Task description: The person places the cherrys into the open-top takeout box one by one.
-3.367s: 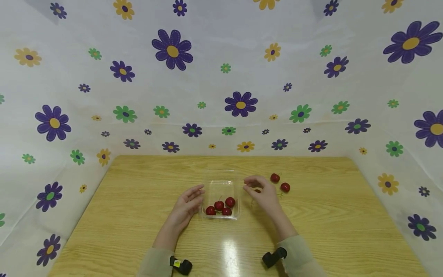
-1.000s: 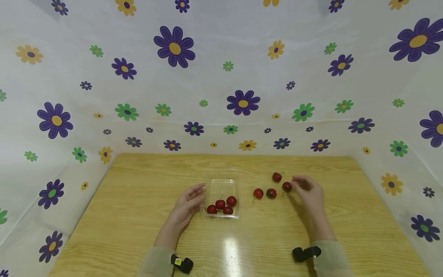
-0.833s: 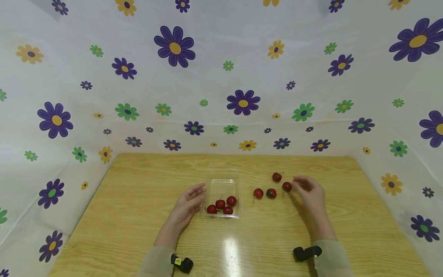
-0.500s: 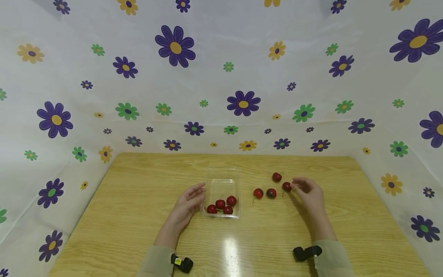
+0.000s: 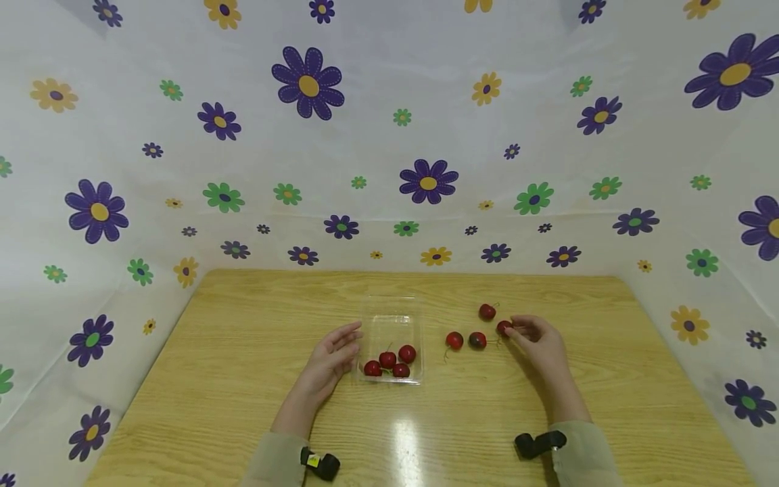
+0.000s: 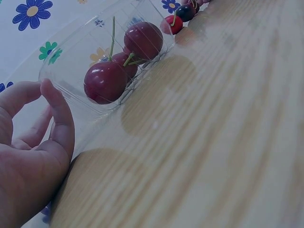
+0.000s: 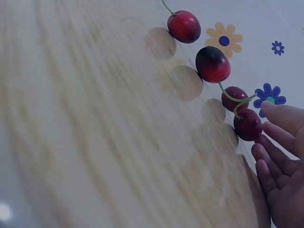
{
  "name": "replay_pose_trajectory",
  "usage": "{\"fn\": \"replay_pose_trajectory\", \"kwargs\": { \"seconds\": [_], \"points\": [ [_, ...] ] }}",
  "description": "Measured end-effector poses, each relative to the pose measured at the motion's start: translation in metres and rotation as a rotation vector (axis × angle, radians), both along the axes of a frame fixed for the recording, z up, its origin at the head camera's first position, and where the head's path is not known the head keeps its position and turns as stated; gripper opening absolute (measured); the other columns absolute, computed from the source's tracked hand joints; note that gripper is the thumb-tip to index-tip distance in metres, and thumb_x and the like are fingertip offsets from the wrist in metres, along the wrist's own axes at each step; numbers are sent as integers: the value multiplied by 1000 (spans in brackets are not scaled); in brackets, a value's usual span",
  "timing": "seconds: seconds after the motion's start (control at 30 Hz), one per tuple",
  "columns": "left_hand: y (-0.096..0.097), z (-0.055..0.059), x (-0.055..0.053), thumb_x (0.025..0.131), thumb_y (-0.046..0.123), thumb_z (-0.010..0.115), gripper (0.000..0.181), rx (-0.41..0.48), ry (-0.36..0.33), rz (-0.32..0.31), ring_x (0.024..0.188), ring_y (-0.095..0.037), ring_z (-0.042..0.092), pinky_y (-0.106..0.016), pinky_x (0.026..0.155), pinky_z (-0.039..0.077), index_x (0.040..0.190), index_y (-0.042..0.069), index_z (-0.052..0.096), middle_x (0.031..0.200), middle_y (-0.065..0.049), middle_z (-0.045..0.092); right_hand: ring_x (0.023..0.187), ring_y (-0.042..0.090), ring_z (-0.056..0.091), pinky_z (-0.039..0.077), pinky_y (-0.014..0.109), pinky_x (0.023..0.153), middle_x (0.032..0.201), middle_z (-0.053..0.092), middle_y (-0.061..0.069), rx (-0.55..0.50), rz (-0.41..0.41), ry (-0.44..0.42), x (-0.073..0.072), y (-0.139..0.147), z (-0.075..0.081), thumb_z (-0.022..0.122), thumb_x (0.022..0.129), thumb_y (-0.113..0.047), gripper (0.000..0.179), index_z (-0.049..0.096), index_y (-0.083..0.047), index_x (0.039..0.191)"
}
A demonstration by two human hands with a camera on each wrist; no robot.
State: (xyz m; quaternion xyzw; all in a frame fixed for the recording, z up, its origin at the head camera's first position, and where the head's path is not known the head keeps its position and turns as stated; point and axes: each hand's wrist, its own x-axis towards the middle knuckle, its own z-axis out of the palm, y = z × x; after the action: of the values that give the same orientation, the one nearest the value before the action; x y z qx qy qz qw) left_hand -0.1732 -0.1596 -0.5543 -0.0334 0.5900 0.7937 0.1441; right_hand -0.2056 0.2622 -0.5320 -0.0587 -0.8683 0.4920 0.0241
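My left hand (image 5: 328, 365) rests beside the left wall of a clear plastic container (image 5: 389, 326), loosely bent fingertips at its edge. In the left wrist view those fingertips meet the container's corner without curling round it. Several red cherries (image 5: 387, 359) lie in its near half, stems on. On the right, my right hand (image 5: 544, 345) is at a dark red cherry (image 5: 504, 328), thumb and fingers spread beside it. The right wrist view shows that cherry (image 7: 247, 125) on the table, fingertips close to or touching its side; contact is hard to tell.
More stemmed cherries lie between container and right hand: a bright red one (image 5: 454, 340), a dark-patched one (image 5: 477, 340) and one farther back (image 5: 487, 312). The wooden table (image 5: 255, 325) is bordered behind and sideways by a flower-printed white sheet (image 5: 365, 149).
My right hand moved from beside the container to the cherry on the right, uncovering two cherries. Lately it shifted slightly left and nearer. The left hand and container stay put.
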Motion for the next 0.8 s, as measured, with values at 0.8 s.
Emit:
{"fn": "replay_pose_trajectory", "kwargs": {
  "seconds": [0.8],
  "points": [
    [-1,-3,0,107,0,57,56,8,25,-15,101,-5,58,-16,75,54,160,-2,39,135,-2,56,102,14,62,46,8,80,126,70,25,115,32,-25,-2,-4,2,75,101,-15,41,66,2,137]
  ]
}}
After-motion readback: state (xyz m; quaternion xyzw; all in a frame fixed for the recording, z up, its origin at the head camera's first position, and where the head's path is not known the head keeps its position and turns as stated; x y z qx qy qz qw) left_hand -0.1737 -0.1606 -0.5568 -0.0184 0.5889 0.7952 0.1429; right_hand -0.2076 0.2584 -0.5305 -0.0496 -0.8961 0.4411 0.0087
